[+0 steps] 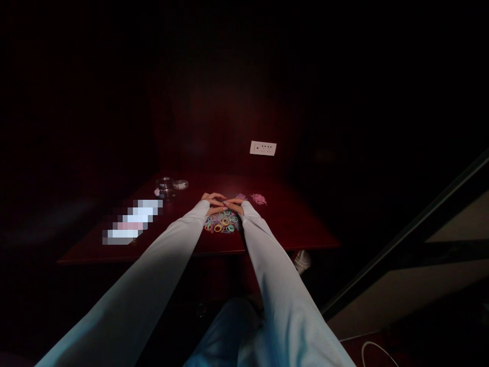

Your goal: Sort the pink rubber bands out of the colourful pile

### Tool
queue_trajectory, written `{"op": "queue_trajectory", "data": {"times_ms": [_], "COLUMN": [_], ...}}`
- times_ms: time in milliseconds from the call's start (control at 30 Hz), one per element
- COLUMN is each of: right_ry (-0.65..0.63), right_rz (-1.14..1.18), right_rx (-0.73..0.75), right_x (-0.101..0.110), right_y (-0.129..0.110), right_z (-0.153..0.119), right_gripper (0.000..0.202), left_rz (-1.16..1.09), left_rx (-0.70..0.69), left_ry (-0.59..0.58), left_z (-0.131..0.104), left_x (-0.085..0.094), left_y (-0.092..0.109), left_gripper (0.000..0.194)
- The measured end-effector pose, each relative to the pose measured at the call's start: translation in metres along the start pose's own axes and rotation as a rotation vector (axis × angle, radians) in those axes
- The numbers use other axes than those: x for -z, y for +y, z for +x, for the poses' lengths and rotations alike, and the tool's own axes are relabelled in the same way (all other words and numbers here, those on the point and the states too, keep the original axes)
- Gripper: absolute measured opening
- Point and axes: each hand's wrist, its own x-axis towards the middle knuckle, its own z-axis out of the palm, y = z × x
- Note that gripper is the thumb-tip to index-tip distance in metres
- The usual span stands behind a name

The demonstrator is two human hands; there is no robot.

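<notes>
Both hands meet above the near middle of a dark red table. The fingers of my left hand [214, 200] are bent inward, with thumb and fingertips close together. Against them rest the fingertips of my right hand [234, 205], also drawn together. Anything pinched between them is too small to make out. Just below the hands spreads a pile of colourful small hair ties [221, 223], in yellow, green, purple and other pale shades. Past my right hand lie a small purple heap [241, 197] and a pink heap [259, 199] of similar thin bands.
On the left of the table [290, 229] stands a clear jar [165, 187], with a round lid [181, 185] beside it. A bright, pixelated flat object [133, 221] lies nearer. A white socket plate [263, 148] is on the back panel.
</notes>
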Motion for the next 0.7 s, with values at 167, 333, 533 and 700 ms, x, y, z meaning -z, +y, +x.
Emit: {"op": "queue_trajectory", "data": {"times_ms": [167,333,533,700], "right_ry": [-0.006,0.0,-0.014,0.006], "right_rz": [-0.004,-0.014,-0.02,0.047], "right_rx": [-0.006,0.013,0.02,-0.016], "right_x": [-0.002,-0.004,-0.004,-0.004], "right_y": [-0.001,-0.002,-0.004,0.0], "right_z": [-0.002,-0.001,-0.001,0.003], "right_gripper": [0.042,0.041,0.045,0.048], "left_rz": [0.003,0.013,0.086,0.097], "left_rx": [0.026,0.022,0.017,0.013], "left_ry": [-0.052,-0.062,-0.094,-0.064], "left_z": [0.004,0.005,0.005,0.007], "left_x": [0.002,0.001,0.003,0.001], "left_y": [-0.005,-0.008,-0.009,-0.015], "left_gripper": [0.014,0.017,0.015,0.013]}}
